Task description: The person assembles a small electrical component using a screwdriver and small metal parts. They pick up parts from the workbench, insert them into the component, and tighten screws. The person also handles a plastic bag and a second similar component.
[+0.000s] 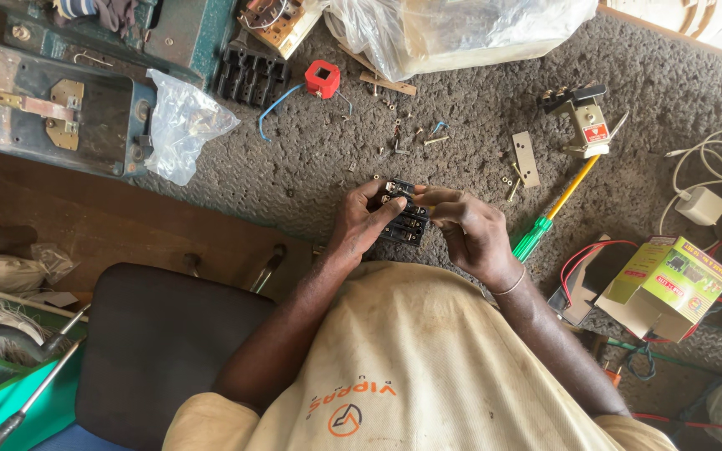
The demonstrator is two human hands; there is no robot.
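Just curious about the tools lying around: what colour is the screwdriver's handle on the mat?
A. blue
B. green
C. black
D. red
B: the screwdriver lying right of the right hand has a green handle and a yellow shaft.

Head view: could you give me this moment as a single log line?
left hand: holds black terminal block | right hand: fingertips on block | nearby: green-handled screwdriver, loose screws, red coil | surface: grey mat

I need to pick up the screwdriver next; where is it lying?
The screwdriver lies on the grey mat, just beyond the right hand, its yellow shaft pointing toward the small white device.
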